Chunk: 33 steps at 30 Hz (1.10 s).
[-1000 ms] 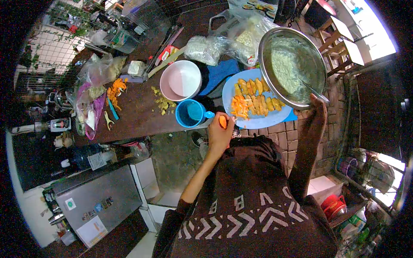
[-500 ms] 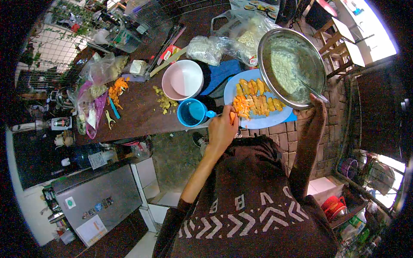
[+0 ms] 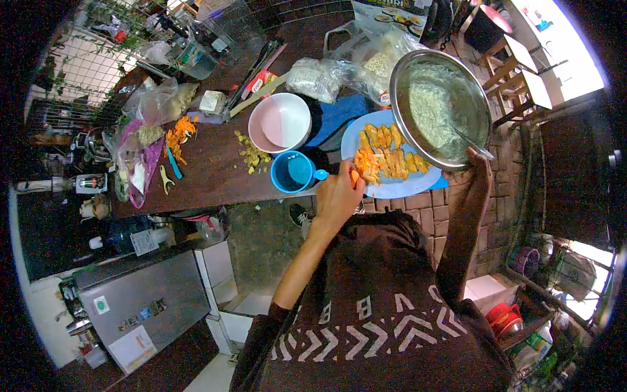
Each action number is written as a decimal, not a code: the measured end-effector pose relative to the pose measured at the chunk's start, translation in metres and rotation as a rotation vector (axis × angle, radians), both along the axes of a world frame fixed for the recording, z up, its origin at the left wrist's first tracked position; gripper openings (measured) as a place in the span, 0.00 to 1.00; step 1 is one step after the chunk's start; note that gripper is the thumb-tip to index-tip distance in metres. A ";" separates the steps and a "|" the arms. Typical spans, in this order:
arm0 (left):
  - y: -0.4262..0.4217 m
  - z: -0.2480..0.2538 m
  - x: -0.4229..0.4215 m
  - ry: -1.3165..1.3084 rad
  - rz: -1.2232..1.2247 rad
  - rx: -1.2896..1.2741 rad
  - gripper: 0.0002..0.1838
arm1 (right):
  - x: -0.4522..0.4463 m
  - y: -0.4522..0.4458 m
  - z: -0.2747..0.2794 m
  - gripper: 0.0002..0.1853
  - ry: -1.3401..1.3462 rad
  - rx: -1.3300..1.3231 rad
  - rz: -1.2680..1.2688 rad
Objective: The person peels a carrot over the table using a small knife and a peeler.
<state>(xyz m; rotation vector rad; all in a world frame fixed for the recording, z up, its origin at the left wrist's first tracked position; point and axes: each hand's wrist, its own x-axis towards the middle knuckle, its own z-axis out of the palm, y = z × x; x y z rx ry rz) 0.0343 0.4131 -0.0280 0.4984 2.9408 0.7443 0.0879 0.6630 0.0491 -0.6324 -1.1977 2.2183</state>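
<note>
My left hand (image 3: 337, 193) is closed at the near left edge of an oval light-blue plate (image 3: 398, 189). An orange piece, apparently carrot (image 3: 354, 177), shows between its fingers. Chopped orange carrot pieces (image 3: 368, 163) lie on the plate beside the hand, next to rows of golden-brown slices (image 3: 394, 161). My right hand (image 3: 480, 168) grips the near right rim of a steel mixing bowl (image 3: 484, 91). The bowl is tilted above the plate's right side. Inside it are a pale, thick batter (image 3: 430, 108) and a spoon (image 3: 469, 140).
Left of the plate stand a blue mug (image 3: 292, 172) of liquid and a pink bowl (image 3: 281, 123). Peelings (image 3: 177, 140), a peeler (image 3: 166, 181) and plastic bags (image 3: 138, 157) lie farther left. More bags (image 3: 313, 80) and a blue cloth (image 3: 341, 119) lie behind.
The steel bowl has shifted slightly down and left in the view, with my right hand still on its rim. My left hand stays beside the carrot pieces, nearly unmoved.
</note>
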 end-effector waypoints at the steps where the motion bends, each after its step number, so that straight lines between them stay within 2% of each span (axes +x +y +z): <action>1: 0.000 0.002 0.000 -0.015 0.003 0.004 0.19 | 0.004 0.006 -0.007 0.11 0.050 -0.008 0.067; 3: 0.001 0.004 0.001 -0.030 0.005 0.008 0.20 | 0.007 0.013 -0.018 0.10 0.099 -0.016 0.133; 5: 0.001 0.004 0.002 -0.027 0.002 0.011 0.21 | 0.005 0.016 -0.025 0.10 -0.012 0.030 0.021; 11: 0.001 0.006 0.003 -0.017 -0.005 0.019 0.19 | 0.004 0.010 -0.021 0.12 -0.042 0.022 -0.051; 18: 0.002 0.007 0.002 -0.019 -0.016 0.028 0.19 | 0.005 0.013 -0.024 0.14 -0.059 0.023 -0.039; 20: 0.002 0.007 0.002 -0.008 -0.017 0.037 0.19 | 0.006 0.018 -0.032 0.14 -0.034 0.099 -0.008; 23: 0.001 0.006 0.002 -0.001 -0.023 0.037 0.19 | 0.002 0.005 -0.006 0.14 -0.017 -0.045 0.043; 28: 0.000 -0.001 0.002 -0.007 -0.033 0.062 0.16 | -0.001 0.000 0.001 0.13 -0.028 -0.038 0.050; 30: -0.001 -0.001 0.003 0.016 -0.032 0.091 0.16 | -0.002 0.002 -0.007 0.12 -0.011 -0.038 0.080; 32: -0.001 0.006 0.004 0.020 -0.023 0.142 0.15 | -0.006 0.007 -0.041 0.10 -0.011 -0.126 -0.012; 33: -0.001 0.009 0.004 0.025 -0.023 0.142 0.15 | -0.013 0.008 -0.067 0.09 -0.044 0.027 -0.075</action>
